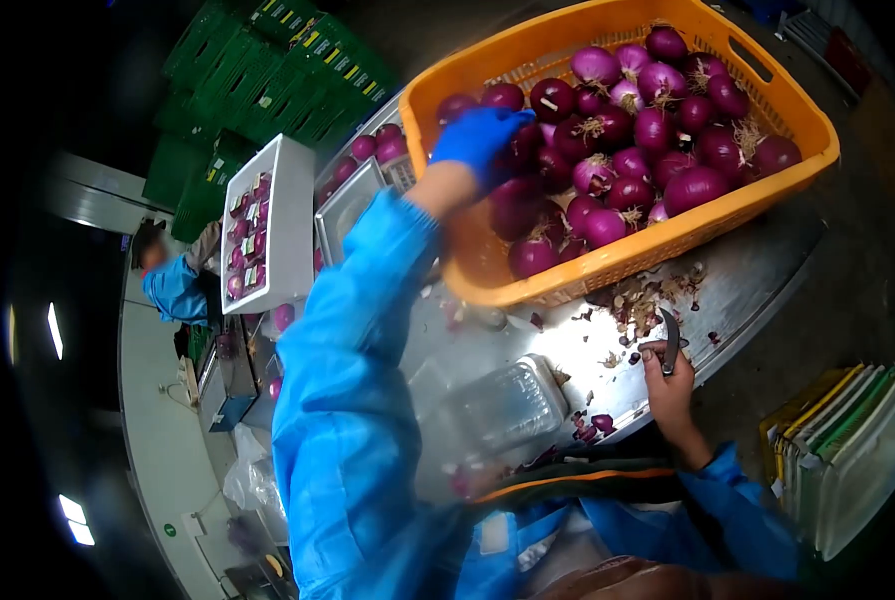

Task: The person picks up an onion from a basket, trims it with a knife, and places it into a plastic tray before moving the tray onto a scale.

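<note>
My left hand (pixel 482 143), in a blue glove, reaches over the left end of an orange plastic crate (pixel 607 275) full of red onions (pixel 695 190). Its fingers point down among the onions and are partly hidden, so I cannot tell whether they grip one. A few onions just below the glove look smeared by motion. On the right, my bare right hand (pixel 670 385) is closed round a small knife (pixel 671 335) with a dark curved blade pointing up. The blade stands beside onion skins and trimmings (pixel 642 305) scattered on the metal table (pixel 757 270).
Clear plastic trays (pixel 512 405) lie on the table before me. A white box (pixel 292 220) of packed onions stands left, near another person (pixel 175 285) in blue. Green crates (pixel 267 75) are stacked behind. Lids or panels (pixel 852 450) stand upright at lower right.
</note>
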The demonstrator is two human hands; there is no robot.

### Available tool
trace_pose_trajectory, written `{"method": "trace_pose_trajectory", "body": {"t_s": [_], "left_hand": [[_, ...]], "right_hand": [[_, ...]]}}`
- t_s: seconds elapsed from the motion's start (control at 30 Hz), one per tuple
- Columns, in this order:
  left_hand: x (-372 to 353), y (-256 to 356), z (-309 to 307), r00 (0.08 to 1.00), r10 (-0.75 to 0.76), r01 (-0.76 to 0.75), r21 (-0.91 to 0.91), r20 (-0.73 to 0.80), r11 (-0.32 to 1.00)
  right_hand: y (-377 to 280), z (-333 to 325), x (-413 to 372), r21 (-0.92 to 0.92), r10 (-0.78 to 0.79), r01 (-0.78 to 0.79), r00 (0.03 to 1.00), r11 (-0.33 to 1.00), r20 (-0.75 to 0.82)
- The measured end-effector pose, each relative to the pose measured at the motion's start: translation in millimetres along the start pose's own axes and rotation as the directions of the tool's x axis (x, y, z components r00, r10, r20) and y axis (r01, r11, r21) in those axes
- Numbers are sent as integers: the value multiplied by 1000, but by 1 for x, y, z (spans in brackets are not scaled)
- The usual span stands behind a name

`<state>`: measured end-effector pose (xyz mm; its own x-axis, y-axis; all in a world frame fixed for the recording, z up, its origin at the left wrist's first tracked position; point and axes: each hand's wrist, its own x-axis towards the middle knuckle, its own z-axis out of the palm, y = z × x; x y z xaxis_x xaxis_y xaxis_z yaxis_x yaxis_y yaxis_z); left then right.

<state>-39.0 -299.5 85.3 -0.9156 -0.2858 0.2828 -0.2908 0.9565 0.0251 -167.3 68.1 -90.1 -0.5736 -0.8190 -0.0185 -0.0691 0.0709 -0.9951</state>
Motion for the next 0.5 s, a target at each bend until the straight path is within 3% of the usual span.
{"method": "trace_pose_trajectory", "body": {"t_s": [0.07,0.1,0.2,0.23,0.37,0.5], "left_hand": [[34,-32,50,924,-145,63,235,353,970],[47,-37,64,838,-242,76,333,490,940],[58,-48,99,751,-553,423,379,362,823],[60,-36,94,762,-511,340,426,398,838],[66,-23,101,728,-603,367,558,327,745],[67,-6,71,768,-508,326,445,389,834]], "right_hand": [[10,-7,4,-24,12,-14,999,1000,-45],[16,-14,4,-48,35,-38,997,998,-64],[23,-29,9,-21,78,-81,990,996,-114],[21,-34,11,-2,95,-96,987,995,-128],[9,-46,14,115,167,-152,976,982,-140],[2,-51,11,105,125,-112,984,988,-128]]}}
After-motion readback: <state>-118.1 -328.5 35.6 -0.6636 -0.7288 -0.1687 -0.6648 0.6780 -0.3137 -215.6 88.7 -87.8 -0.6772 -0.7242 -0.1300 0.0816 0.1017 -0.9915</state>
